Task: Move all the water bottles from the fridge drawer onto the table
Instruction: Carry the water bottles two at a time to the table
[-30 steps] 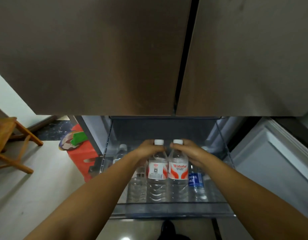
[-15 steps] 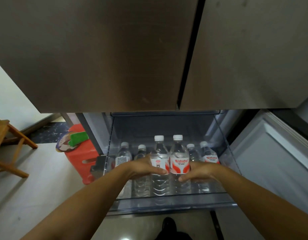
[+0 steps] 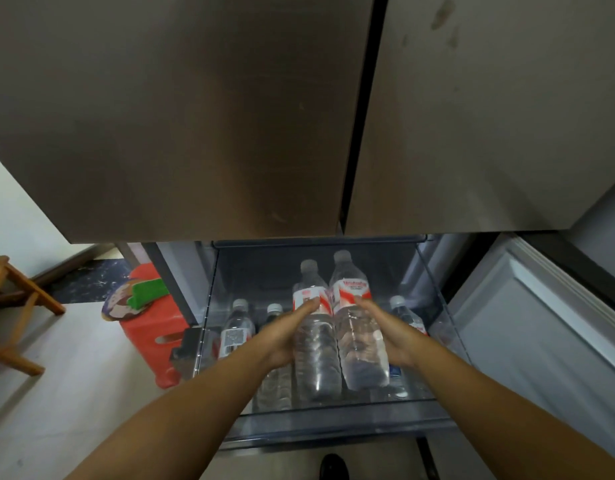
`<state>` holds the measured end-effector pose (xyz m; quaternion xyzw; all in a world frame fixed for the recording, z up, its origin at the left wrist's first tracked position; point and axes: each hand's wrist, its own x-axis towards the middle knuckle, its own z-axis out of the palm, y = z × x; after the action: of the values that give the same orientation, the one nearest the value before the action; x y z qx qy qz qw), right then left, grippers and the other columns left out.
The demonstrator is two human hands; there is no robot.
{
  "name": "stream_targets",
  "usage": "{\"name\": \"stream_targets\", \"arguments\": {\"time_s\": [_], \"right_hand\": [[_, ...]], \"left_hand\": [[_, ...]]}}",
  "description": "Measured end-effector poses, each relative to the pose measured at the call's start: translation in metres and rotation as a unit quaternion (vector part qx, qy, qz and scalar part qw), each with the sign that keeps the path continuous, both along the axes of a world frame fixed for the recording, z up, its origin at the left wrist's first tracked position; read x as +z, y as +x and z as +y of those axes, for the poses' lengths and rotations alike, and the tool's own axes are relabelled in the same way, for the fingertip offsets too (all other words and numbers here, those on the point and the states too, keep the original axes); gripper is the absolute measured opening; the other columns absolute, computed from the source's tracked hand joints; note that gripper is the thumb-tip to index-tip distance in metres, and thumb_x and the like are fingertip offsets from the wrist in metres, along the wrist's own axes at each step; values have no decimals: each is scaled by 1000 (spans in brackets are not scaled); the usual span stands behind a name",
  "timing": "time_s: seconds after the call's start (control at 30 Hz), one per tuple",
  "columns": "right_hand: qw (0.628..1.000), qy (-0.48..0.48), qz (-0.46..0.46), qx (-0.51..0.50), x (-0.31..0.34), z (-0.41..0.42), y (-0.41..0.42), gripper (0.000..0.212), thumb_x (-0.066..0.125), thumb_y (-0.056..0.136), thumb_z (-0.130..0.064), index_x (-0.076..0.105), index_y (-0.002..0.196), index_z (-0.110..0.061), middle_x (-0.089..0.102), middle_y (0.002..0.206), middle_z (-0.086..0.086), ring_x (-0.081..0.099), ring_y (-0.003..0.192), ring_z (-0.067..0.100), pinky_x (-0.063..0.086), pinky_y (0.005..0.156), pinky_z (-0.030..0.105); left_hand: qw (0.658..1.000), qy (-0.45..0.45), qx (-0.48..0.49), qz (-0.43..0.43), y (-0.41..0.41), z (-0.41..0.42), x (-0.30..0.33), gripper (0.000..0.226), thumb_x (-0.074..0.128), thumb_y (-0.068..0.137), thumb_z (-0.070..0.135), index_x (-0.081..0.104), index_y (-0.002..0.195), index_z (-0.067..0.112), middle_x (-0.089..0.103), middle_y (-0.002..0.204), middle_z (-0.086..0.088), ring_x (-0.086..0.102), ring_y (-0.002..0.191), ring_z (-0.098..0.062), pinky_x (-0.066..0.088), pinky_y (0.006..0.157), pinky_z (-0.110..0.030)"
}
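Observation:
Two large clear water bottles with red-and-white labels are lifted side by side above the open fridge drawer (image 3: 333,422). My left hand (image 3: 287,332) grips the left bottle (image 3: 314,351) around its body. My right hand (image 3: 387,332) grips the right bottle (image 3: 359,348) the same way. Both bottles tilt slightly away from me, caps at the top. Smaller bottles remain standing in the drawer: one with a barcode label (image 3: 236,329) at the left, another (image 3: 273,313) beside it, and one (image 3: 403,315) at the right, partly hidden by my right wrist.
The closed brown fridge doors (image 3: 229,116) hang over the drawer. A red plastic stool (image 3: 146,341) with a green item on it stands left of the fridge. A wooden stool (image 3: 15,306) is at the far left. A white panel (image 3: 541,341) borders the right.
Both hands slid from the bottle caps down to the bodies, took hold, and raised the two large bottles up out of the row in the drawer.

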<state>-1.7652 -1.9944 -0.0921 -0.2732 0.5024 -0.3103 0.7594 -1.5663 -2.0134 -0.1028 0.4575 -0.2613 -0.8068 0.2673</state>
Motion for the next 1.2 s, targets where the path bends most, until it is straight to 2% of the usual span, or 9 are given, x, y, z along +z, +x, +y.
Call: {"name": "stream_targets", "arguments": {"time_s": [0.1,0.33,0.53,0.67,0.73,0.87,0.97,1.1,1.2], "right_hand": [[997,26,-52,-56,10,-4,-2,45,57,88,-47,65,98,-4,70,73,11,68,61,22,57,61,30],[983,47,-92,-149,19,12,-13,66,70,74,-51,62,120,-3,69,109,19,69,97,32,55,86,43],[973,13,-111,-199,42,40,-12,65,72,75,-54,60,119,-8,67,94,14,67,83,27,53,80,41],[964,-14,-139,-225,58,75,-14,57,66,80,-53,61,113,-7,66,83,12,66,69,24,56,68,36],[957,-40,-141,-250,64,94,-17,68,69,79,-52,54,129,-8,65,90,12,65,74,25,56,72,38],[947,-72,-119,-291,71,144,-31,53,66,79,-50,59,111,-10,63,83,9,62,69,22,56,66,34],[937,-76,-84,-332,74,182,-39,54,66,79,-50,57,113,-10,63,81,9,64,66,21,55,64,33],[891,-85,63,-442,61,241,-51,54,63,83,-49,61,118,-8,71,96,13,69,82,29,55,85,45],[853,-96,166,-485,53,287,-49,47,60,86,-49,62,117,-14,73,96,10,70,86,30,53,90,48]], "left_hand": [[987,103,37,114,-13,-1,13,59,60,85,48,56,123,3,68,108,-23,69,90,-34,56,83,-43],[989,102,-33,102,-31,-2,24,66,69,75,43,57,126,4,67,105,-18,64,96,-30,47,98,-43],[985,88,-77,127,-30,12,37,57,62,80,49,61,116,4,69,93,-15,68,80,-26,55,79,-37],[977,74,-126,153,-28,22,49,62,67,78,49,57,123,8,64,101,-11,62,87,-22,49,88,-36],[965,76,-159,195,-33,31,55,56,64,82,50,55,122,11,63,99,-9,65,84,-21,54,83,-35],[943,79,-235,224,-54,57,62,53,49,88,58,64,106,10,68,86,-8,69,73,-21,60,71,-33],[920,84,-299,238,-74,71,64,53,53,87,56,60,112,10,66,91,-9,69,78,-22,59,72,-36],[915,43,-367,163,-107,109,67,44,82,62,40,75,89,5,69,85,-9,66,80,-23,51,86,-40],[904,47,-408,120,-123,135,57,56,81,64,43,64,105,9,64,90,-9,62,83,-23,50,86,-39]]}}
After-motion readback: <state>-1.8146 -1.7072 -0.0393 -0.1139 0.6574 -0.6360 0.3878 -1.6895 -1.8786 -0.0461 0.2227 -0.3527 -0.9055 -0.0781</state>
